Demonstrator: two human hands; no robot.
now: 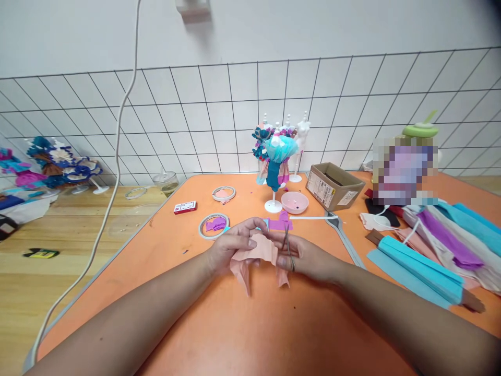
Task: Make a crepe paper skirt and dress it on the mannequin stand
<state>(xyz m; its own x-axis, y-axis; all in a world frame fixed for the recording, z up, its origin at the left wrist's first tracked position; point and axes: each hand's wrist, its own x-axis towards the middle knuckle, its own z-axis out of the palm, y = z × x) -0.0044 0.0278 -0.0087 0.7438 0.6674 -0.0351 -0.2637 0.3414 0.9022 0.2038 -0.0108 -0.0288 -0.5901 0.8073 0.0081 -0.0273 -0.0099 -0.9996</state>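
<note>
My left hand (230, 243) is closed, pinching the top edge of a piece of peach crepe paper (254, 256) above the orange table (235, 324). My right hand (303, 253) is closed round a small pair of scissors (287, 241), whose blades point up at the paper's right edge. The paper hangs crumpled between both hands, with loose ends drooping below. Just beyond my fingers lie purple paper scraps (279, 223) and a tape ring (213, 226) holding more purple bits.
A small mannequin in a teal and pink paper dress (276, 156) stands behind, beside a pink bowl (295, 202) and a cardboard box (332, 185). Folded crepe sheets (422, 266) pile at the right. A second tape ring (224, 194) and a red box (185, 207) lie left.
</note>
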